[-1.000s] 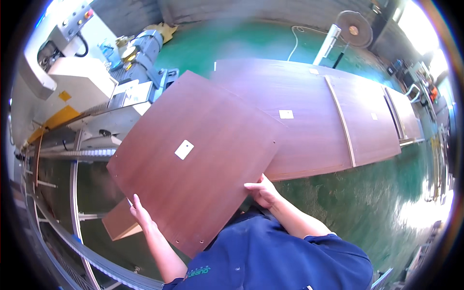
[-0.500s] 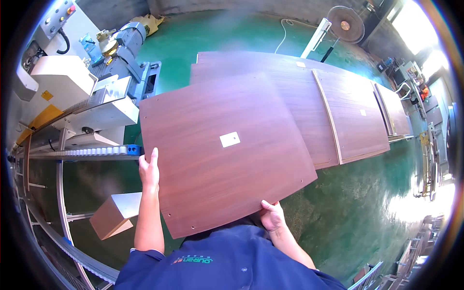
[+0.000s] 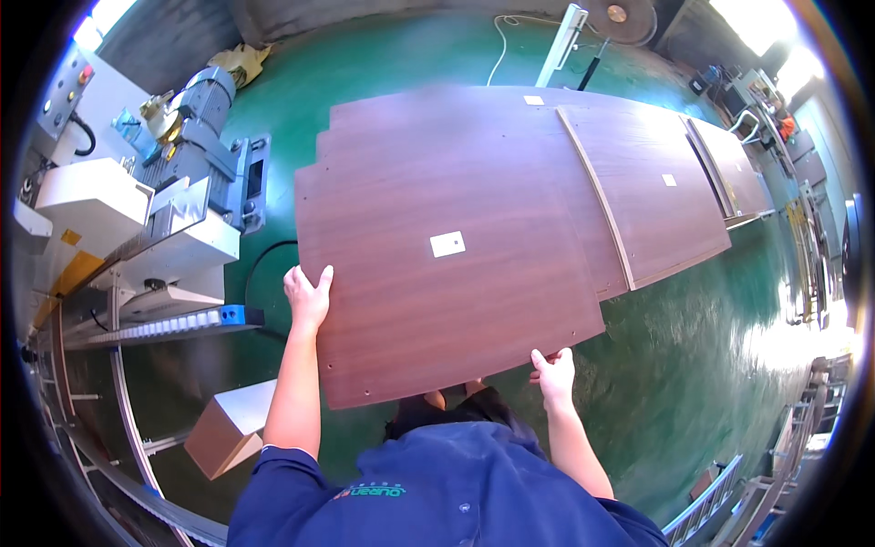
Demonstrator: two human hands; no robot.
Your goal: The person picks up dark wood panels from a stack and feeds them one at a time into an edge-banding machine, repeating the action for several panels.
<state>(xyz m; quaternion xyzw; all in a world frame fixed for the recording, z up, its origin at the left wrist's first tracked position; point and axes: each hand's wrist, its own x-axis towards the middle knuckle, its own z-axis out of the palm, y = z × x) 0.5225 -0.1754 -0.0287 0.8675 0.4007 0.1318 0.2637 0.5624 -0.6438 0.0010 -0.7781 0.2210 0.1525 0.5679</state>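
Note:
A large brown wood-grain panel point(image 3: 456, 314) lies nearly flat in front of me, with small holes near its corners and a white label point(image 3: 447, 244) in its middle. My left hand point(image 3: 308, 299) is closed on the panel's left edge, thumb on top. At the near edge, toward the right corner, my right hand point(image 3: 553, 376) pinches the same panel, its fingers partly hidden. The panel's far part overlaps other brown panels point(image 3: 656, 223) laid out beyond it. I cannot tell whether it rests fully on them.
A narrow wooden strip point(image 3: 597, 196) crosses the laid-out panels. At the left stand a machine with a grey motor point(image 3: 205, 105) and a roller conveyor rail point(image 3: 169, 325). A box-like piece point(image 3: 232, 428) sits low left. A round fan point(image 3: 620, 16) stands at the back.
The held panel has moved away from me and turned to line up more closely with the panels beyond. Both hands went with it, still gripping its edges. My view has shifted slightly.

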